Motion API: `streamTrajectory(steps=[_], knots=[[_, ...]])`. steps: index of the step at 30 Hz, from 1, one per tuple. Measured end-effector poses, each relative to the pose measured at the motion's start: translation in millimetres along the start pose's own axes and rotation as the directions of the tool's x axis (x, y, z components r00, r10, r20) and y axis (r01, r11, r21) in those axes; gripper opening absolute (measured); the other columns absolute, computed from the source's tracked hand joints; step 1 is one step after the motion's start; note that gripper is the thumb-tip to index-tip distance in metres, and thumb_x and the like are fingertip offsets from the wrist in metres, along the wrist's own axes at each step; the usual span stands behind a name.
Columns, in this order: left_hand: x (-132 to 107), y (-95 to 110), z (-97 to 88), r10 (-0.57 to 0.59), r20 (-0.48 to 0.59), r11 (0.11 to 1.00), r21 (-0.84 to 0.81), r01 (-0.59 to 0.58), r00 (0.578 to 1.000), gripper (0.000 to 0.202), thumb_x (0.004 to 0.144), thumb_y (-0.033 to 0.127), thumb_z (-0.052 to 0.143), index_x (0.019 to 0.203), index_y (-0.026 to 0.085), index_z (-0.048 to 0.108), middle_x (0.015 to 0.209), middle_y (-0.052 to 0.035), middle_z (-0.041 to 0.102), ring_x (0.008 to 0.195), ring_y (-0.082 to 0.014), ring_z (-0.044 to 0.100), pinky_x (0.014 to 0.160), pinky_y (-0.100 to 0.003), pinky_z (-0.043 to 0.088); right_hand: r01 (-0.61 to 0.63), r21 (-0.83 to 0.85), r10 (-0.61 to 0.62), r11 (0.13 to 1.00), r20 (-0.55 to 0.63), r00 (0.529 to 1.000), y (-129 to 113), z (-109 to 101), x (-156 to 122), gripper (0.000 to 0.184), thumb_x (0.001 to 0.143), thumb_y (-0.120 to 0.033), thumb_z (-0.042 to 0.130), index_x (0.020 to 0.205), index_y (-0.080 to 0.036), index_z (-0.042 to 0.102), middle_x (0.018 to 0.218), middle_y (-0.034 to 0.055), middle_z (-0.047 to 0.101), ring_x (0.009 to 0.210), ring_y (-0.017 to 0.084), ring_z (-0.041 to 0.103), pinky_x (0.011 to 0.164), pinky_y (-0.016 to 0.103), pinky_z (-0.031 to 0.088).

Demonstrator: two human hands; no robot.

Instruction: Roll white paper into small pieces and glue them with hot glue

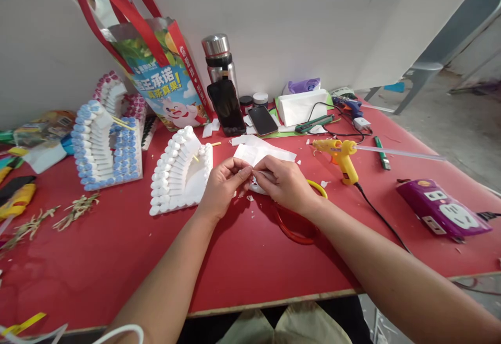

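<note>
My left hand (230,183) and my right hand (285,181) meet at their fingertips over the red table. Both are closed in a pinch on something small and pale, mostly hidden by the fingers. Just behind them lie white paper sheets (261,151) with small scraps about. Under my right hand and wrist sit a red loop handle (298,238) and a yellow one, apparently of scissors. Left of my left hand stands a curved stepped model (172,179) edged with white rounded tips.
Blue-tipped (88,145) and pink-tipped models stand left, before a shopping bag (168,83). Along the back are a steel flask (216,46), an upright phone (227,106) and a flat phone (263,120). A yellow glue gun (341,155), green cutter (381,153) and purple power strip (440,208) lie right.
</note>
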State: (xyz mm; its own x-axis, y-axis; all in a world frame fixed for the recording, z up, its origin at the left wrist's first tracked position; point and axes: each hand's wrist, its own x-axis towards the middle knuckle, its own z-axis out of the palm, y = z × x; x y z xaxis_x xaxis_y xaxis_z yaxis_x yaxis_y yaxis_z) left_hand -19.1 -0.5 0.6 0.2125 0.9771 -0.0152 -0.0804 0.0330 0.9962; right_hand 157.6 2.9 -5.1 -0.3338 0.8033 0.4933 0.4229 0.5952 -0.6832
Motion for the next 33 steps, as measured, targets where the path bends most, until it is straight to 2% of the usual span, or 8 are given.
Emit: streamTrajectory(steps=[3, 7, 12, 16, 18, 23, 28, 33], knots=[[-0.5, 1.9, -1.7, -0.047, 0.04, 0.999, 0.025, 0.046, 0.998, 0.026, 0.088, 0.042, 0.067, 0.085, 0.017, 0.062, 0.07, -0.0001, 0.059, 0.051, -0.0074, 0.049, 0.041, -0.018, 0.036, 0.019, -0.012, -0.019, 1.0, -0.012, 1.0, 0.9, 0.1, 0.0, 0.009, 0.092, -0.021, 0.054, 0.085, -0.018, 0.058, 0.074, 0.0009, 0.063, 0.062, 0.012, 0.051, 0.061, 0.024, 0.036], [-3.2, 5.2, -3.5, -0.1, 0.113, 0.994, 0.063, 0.093, 0.989, 0.032, 0.091, 0.046, 0.061, 0.076, 0.017, 0.057, 0.066, 0.0011, 0.055, 0.046, -0.0075, 0.044, 0.037, -0.019, 0.031, 0.047, -0.004, -0.047, 0.999, -0.001, 0.999, 0.5, -0.7, -0.5, 0.008, 0.093, -0.02, 0.053, 0.088, -0.018, 0.059, 0.078, 0.0023, 0.065, 0.063, 0.012, 0.054, 0.061, 0.024, 0.037], [-3.6, 3.6, -5.4, -0.088, 0.142, 0.995, 0.056, 0.081, 0.986, 0.032, 0.092, 0.045, 0.059, 0.075, 0.018, 0.055, 0.066, 0.0015, 0.054, 0.048, -0.0077, 0.043, 0.04, -0.021, 0.03, 0.017, 0.007, -0.017, 1.0, 0.031, 0.999, -1.2, -2.5, -1.2, 0.011, 0.094, -0.023, 0.053, 0.091, -0.018, 0.061, 0.083, 0.0039, 0.068, 0.067, 0.013, 0.057, 0.065, 0.025, 0.039], [-2.0, 2.2, -5.2, -0.015, 0.12, 0.996, 0.094, 0.003, 0.993, 0.03, 0.093, 0.042, 0.06, 0.076, 0.018, 0.056, 0.065, 0.002, 0.053, 0.049, -0.0073, 0.039, 0.047, -0.022, 0.03, -0.053, 0.029, 0.052, 0.998, 0.06, 0.997, -3.3, -4.8, -0.2, 0.012, 0.094, -0.027, 0.053, 0.09, -0.019, 0.062, 0.083, 0.004, 0.069, 0.069, 0.014, 0.057, 0.066, 0.026, 0.039], [-1.8, 2.8, -4.4, 0.046, 0.091, 0.989, 0.135, -0.058, 0.995, 0.028, 0.093, 0.04, 0.06, 0.076, 0.018, 0.058, 0.067, 0.0016, 0.054, 0.05, -0.0075, 0.038, 0.049, -0.023, 0.03, -0.142, 0.109, 0.135, 0.984, 0.071, 0.988, -3.9, -5.3, 0.9, 0.014, 0.093, -0.03, 0.056, 0.088, -0.019, 0.062, 0.076, 0.0025, 0.067, 0.064, 0.014, 0.055, 0.062, 0.026, 0.039], [-4.1, 5.7, -1.4, 0.13, 0.065, 0.959, 0.246, -0.142, 0.989, 0.026, 0.095, 0.036, 0.058, 0.075, 0.018, 0.059, 0.062, 0.0025, 0.051, 0.052, -0.0091, 0.037, 0.052, -0.024, 0.029, -0.385, 0.368, 0.325, 0.846, 0.216, 0.921, -3.7, -5.4, 4.3, 0.016, 0.091, -0.034, 0.059, 0.083, -0.02, 0.061, 0.06, -0.0018, 0.061, 0.047, 0.012, 0.052, 0.048, 0.025, 0.039], [-6.9, 6.1, 2.0, 0.188, 0.068, 0.928, 0.314, -0.2, 0.98, 0.026, 0.097, 0.033, 0.054, 0.076, 0.018, 0.057, 0.066, 0.0025, 0.054, 0.054, -0.0094, 0.039, 0.055, -0.024, 0.033, -0.434, 0.481, 0.339, 0.762, 0.274, 0.9, -3.6, -6.5, 6.5, 0.014, 0.088, -0.032, 0.06, 0.082, -0.02, 0.057, 0.067, 0.0005, 0.067, 0.048, 0.012, 0.055, 0.05, 0.026, 0.044], [-7.7, 4.1, 3.0, 0.271, 0.075, 0.862, 0.425, -0.277, 0.959, 0.026, 0.097, 0.032, 0.053, 0.076, 0.018, 0.058, 0.073, 0.0003, 0.059, 0.064, -0.0122, 0.05, 0.064, -0.025, 0.04, -0.459, 0.499, 0.354, 0.735, 0.295, 0.888, -3.5, -6.0, 7.3, 0.015, 0.087, -0.031, 0.06, 0.079, -0.019, 0.056, 0.066, 0.0008, 0.066, 0.05, 0.011, 0.055, 0.05, 0.025, 0.042]])
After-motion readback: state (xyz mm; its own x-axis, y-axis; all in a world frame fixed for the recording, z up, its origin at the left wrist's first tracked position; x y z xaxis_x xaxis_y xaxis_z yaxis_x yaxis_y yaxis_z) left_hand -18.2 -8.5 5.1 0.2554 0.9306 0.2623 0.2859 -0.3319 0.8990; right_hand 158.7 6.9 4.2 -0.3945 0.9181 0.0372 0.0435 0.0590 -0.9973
